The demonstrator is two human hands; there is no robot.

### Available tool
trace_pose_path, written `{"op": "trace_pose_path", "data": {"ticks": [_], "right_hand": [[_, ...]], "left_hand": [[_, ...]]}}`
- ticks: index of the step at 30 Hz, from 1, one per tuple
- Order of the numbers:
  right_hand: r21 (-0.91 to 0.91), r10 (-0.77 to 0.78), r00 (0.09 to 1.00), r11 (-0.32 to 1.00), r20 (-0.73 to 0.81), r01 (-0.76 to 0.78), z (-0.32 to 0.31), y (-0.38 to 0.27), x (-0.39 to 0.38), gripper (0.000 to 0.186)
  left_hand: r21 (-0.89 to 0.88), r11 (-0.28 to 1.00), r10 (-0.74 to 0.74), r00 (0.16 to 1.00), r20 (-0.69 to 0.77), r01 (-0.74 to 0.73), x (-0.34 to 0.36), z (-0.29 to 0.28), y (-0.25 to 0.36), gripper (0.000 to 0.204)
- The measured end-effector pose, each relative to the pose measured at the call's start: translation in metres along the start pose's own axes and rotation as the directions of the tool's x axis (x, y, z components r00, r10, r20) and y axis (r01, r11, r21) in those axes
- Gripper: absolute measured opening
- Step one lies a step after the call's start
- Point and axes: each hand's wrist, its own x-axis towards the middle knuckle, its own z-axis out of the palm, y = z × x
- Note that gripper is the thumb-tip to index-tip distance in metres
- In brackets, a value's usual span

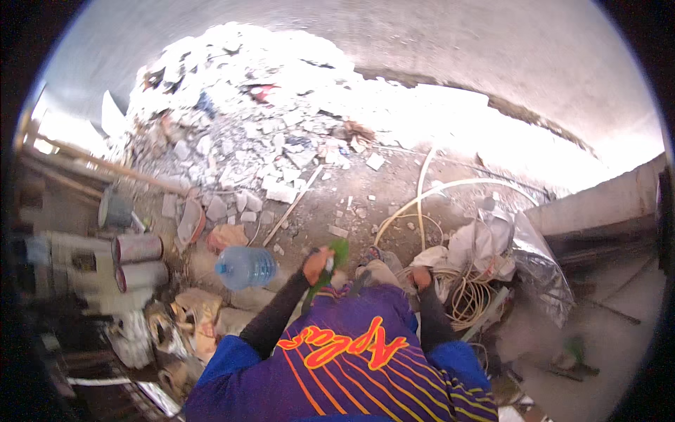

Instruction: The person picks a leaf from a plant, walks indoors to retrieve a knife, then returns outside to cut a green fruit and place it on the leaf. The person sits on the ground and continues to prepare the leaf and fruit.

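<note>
Purple striped shirt (351, 366) fills the lower frame, with both dark-sleeved forearms reaching down from it toward the dirt floor (351, 190). Left hand (316, 265) has its fingers wrapped round a green bottle (330, 267), held upright just right of a blue water jug (245, 267) lying on the ground. Right hand (421, 277) rests against a tan-trousered knee (376, 271) beside coiled cable (467, 295) and crumpled plastic sheeting (520, 253); I cannot tell how its fingers are set, and rubble (239, 126) lies heaped beyond.

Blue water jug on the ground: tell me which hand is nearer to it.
Left. The left hand, gripping a green tool, sits just right of the blue water jug. The right hand is farther right, by the coiled cable.
</note>
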Motion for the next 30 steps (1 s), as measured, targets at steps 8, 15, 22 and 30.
{"op": "trace_pose_path", "data": {"ticks": [8, 15, 22, 30], "right_hand": [[0.58, 0.222, 0.938, 0.814, -0.267, -0.027, -0.225, -0.131, 0.204, 0.021], [0.793, 0.58, 0.699, 0.608, -0.418, -0.03, -0.301, 0.022, 0.208, 0.021], [0.892, 0.935, 0.238, 0.329, -0.262, -0.311, -0.269, 0.049, 0.127, 0.031], [0.305, 0.6, 0.456, 0.765, -0.657, -0.567, -0.432, 0.17, 0.285, 0.023]], "left_hand": [[-0.015, 0.998, -0.051, 0.983, 0.175, 0.054, 0.197, 0.099, 0.198, 0.018], [0.278, 0.954, -0.219, 0.898, 0.381, 0.114, 0.433, 0.262, 0.346, 0.022], [0.725, 0.689, -0.501, 0.724, 0.473, 0.004, 0.564, 0.544, 0.436, 0.023], [0.757, 0.653, -0.576, 0.675, 0.462, 0.039, 0.681, 0.819, 0.41, 0.021]]}}
